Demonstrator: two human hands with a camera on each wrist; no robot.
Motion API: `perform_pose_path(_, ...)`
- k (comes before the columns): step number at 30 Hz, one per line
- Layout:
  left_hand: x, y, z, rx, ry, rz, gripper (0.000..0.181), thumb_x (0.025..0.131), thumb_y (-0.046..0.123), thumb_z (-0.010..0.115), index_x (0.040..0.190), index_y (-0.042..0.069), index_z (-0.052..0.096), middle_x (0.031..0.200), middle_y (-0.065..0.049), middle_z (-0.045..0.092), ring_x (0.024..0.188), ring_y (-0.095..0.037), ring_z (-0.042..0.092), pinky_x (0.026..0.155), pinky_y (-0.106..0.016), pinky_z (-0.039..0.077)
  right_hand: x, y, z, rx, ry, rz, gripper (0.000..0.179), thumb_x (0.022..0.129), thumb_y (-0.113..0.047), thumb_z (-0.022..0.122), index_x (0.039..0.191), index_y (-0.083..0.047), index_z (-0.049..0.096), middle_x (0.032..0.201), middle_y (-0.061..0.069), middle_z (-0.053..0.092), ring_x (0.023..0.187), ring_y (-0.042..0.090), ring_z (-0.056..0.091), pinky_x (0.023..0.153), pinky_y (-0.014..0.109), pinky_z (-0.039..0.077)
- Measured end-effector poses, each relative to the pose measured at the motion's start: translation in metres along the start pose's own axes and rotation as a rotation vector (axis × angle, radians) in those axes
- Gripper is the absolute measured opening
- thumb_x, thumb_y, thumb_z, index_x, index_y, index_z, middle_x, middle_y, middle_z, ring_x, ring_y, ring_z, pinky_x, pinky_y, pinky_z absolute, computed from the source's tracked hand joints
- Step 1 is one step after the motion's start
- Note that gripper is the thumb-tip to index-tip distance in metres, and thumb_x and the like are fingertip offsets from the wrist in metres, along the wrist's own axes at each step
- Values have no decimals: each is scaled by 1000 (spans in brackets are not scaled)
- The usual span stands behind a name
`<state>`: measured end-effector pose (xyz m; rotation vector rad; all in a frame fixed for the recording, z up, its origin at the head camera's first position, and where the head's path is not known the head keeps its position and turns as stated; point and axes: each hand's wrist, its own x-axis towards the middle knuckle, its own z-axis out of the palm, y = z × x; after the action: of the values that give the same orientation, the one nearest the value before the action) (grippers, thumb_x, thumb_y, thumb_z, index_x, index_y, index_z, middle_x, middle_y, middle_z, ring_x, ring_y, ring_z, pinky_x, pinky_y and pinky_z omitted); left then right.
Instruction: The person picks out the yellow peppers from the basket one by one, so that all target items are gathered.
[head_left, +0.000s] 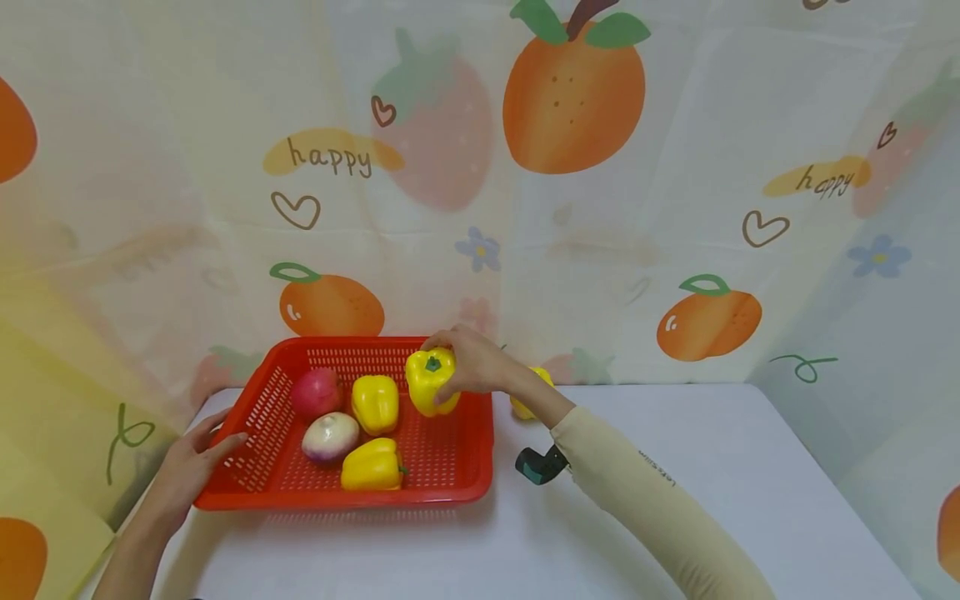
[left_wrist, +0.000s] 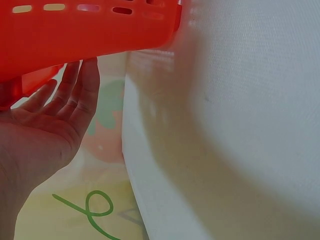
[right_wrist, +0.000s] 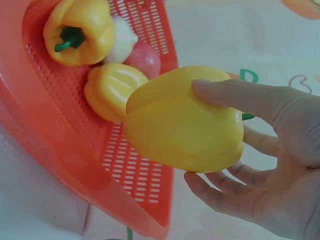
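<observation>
Above the basket (head_left: pixel 337 500), right hand (head_left: pixel 476 362) pinches a pepper (head_left: pixel 427 385); left hand (head_left: pixel 191 463) clasps the rim (head_left: pixel 253 390).

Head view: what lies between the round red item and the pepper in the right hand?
The head view shows another yellow pepper, in the red basket, between the round red item and the held pepper.

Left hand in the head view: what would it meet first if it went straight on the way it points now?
The red basket, on its left side: the left hand appears to grip it there, so contact seems immediate.
</observation>
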<state>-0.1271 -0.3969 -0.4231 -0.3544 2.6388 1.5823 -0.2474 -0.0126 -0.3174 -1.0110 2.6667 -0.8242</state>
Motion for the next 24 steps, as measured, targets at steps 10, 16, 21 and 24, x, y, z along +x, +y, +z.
perform_pose_path(10, 2, -2, -1, 11, 10, 26, 69, 102, 33, 50, 153, -3, 21, 122, -17, 56, 77, -10, 63, 67, -29, 56, -3, 3, -2, 19, 1, 29, 66, 71, -16, 88, 130, -9, 59, 125, 9, 54, 109, 22, 50, 84, 27, 52)
perform_pose_path(16, 1, -2, 0, 11, 5, 25, 67, 103, 31, 49, 153, -4, 21, 125, -21, 53, 77, -10, 63, 68, -29, 56, -7, 6, -7, 25, -1, 24, 65, 71, -16, 88, 129, -8, 59, 126, 9, 54, 109, 23, 51, 86, 29, 52)
perform_pose_path(21, 1, 0, 0, 27, 4, 24, 68, 103, 32, 48, 153, -4, 20, 130, -29, 48, 77, -9, 62, 68, -28, 56, -11, 11, -16, 30, 3, 35, 66, 70, -16, 88, 129, -9, 59, 127, 8, 54, 108, 23, 52, 88, 30, 51)
perform_pose_path(24, 1, 0, -1, 35, 6, 22, 67, 103, 32, 48, 153, -4, 20, 132, -30, 46, 78, -8, 61, 68, -28, 55, -13, 15, -23, 33, 9, 34, 66, 70, -16, 88, 129, -9, 60, 126, 7, 56, 109, 23, 52, 89, 30, 51)
